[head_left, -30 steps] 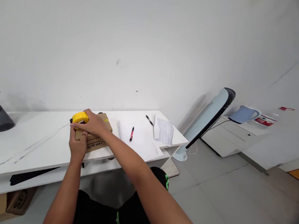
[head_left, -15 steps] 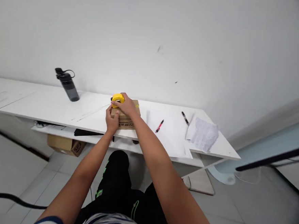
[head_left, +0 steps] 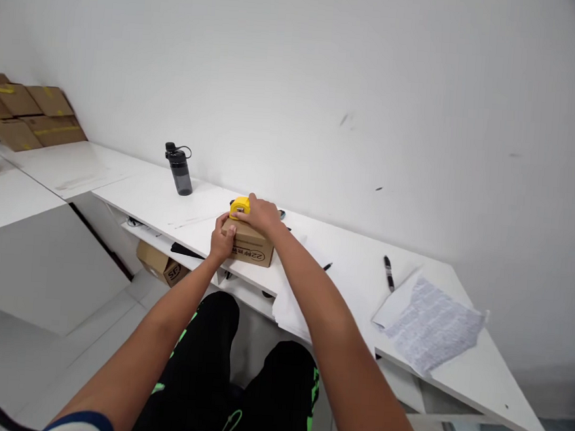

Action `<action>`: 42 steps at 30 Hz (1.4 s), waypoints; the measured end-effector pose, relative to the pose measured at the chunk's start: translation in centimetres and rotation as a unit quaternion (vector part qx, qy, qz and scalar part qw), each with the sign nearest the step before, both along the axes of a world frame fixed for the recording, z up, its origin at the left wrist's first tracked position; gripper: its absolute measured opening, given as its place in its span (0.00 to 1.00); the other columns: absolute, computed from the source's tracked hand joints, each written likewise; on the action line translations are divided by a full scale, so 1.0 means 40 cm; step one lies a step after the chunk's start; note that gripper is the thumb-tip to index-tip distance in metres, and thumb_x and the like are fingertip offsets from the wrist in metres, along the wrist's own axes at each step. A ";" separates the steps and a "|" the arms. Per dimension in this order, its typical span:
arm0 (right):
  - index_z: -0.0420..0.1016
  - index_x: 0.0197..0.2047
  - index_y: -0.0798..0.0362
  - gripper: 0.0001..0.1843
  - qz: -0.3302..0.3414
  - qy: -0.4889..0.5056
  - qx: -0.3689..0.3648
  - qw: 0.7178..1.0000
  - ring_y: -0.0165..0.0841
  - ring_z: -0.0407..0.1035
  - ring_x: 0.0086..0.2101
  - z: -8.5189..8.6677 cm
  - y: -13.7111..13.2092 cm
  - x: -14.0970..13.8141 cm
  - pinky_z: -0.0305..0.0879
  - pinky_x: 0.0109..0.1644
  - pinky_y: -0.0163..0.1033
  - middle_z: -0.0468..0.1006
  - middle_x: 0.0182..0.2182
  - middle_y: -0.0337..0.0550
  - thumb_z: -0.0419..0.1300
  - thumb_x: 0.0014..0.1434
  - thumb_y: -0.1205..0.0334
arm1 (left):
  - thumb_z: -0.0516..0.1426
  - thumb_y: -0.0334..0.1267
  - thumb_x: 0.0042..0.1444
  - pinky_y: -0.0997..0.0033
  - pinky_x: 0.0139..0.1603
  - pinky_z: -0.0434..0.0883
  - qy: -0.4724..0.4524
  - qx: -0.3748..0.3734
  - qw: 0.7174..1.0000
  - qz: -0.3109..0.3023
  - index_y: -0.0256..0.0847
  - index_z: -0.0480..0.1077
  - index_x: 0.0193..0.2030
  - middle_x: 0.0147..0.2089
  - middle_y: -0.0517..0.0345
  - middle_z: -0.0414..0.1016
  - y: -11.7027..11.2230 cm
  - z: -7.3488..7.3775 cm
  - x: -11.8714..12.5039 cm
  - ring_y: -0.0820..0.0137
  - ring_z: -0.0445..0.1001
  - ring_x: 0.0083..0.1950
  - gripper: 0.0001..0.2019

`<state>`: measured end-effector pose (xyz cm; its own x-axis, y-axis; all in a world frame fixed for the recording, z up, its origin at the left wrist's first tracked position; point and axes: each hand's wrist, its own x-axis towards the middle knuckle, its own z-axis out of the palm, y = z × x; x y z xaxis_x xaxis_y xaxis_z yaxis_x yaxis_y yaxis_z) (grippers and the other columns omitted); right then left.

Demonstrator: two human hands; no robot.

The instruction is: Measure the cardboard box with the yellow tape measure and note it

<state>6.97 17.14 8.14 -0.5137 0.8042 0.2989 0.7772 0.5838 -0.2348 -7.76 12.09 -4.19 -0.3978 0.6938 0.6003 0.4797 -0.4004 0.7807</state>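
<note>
Here, the right hand (head_left: 264, 215) pinches a tape measure (head_left: 240, 204), the left hand (head_left: 221, 240) grips a carton (head_left: 252, 243) marked "22".

one yellow tape measure (head_left: 239, 207), one held box (head_left: 252, 247), one bottle (head_left: 179, 174) and two pens (head_left: 389, 275) are in view.

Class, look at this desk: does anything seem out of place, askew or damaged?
Yes: at the right end of the desk, a wrinkled sheet lies askew, its edges uneven. Dark marks on the white wall look like scuffs. No spill shows.
</note>
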 end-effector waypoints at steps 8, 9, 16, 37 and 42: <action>0.63 0.49 0.52 0.35 -0.022 -0.070 0.016 0.997 0.45 0.76 0.36 0.002 0.008 0.177 0.57 0.31 0.39 0.81 0.38 0.50 0.55 0.58 0.27 | 0.53 0.48 0.61 0.56 0.60 0.72 0.029 -0.050 0.998 0.023 0.41 0.67 0.61 0.60 0.49 0.75 -0.014 0.000 -0.002 0.56 0.74 0.60 0.24; 0.62 0.47 0.51 0.34 -0.039 -0.070 0.011 0.997 0.44 0.75 0.35 -0.003 0.004 0.214 0.55 0.30 0.39 0.81 0.36 0.49 0.55 0.58 0.27 | 0.54 0.48 0.60 0.57 0.60 0.72 0.030 -0.051 0.998 0.019 0.42 0.67 0.61 0.60 0.49 0.75 -0.012 -0.001 -0.002 0.57 0.74 0.60 0.24; 0.58 0.41 0.48 0.29 -0.114 -0.011 -0.044 0.992 0.39 0.71 0.31 -0.036 -0.035 0.351 0.51 0.28 0.37 0.78 0.33 0.42 0.58 0.58 0.31 | 0.55 0.47 0.60 0.57 0.61 0.71 0.023 -0.052 0.998 0.016 0.44 0.67 0.62 0.60 0.51 0.76 -0.003 0.002 -0.004 0.56 0.74 0.60 0.24; 0.58 0.41 0.48 0.27 -0.124 0.035 -0.093 0.987 0.37 0.70 0.34 -0.018 -0.046 0.316 0.56 0.30 0.36 0.77 0.37 0.42 0.61 0.57 0.34 | 0.54 0.49 0.62 0.57 0.61 0.71 0.018 -0.075 0.997 0.001 0.46 0.65 0.64 0.63 0.52 0.73 -0.019 0.018 0.001 0.57 0.74 0.60 0.24; 0.57 0.40 0.47 0.28 -0.117 0.054 -0.093 0.987 0.36 0.69 0.33 -0.025 -0.044 0.319 0.55 0.30 0.36 0.76 0.35 0.41 0.62 0.56 0.34 | 0.54 0.50 0.62 0.56 0.60 0.71 0.016 -0.080 0.997 0.006 0.46 0.65 0.64 0.63 0.52 0.73 -0.015 0.014 0.002 0.56 0.74 0.60 0.25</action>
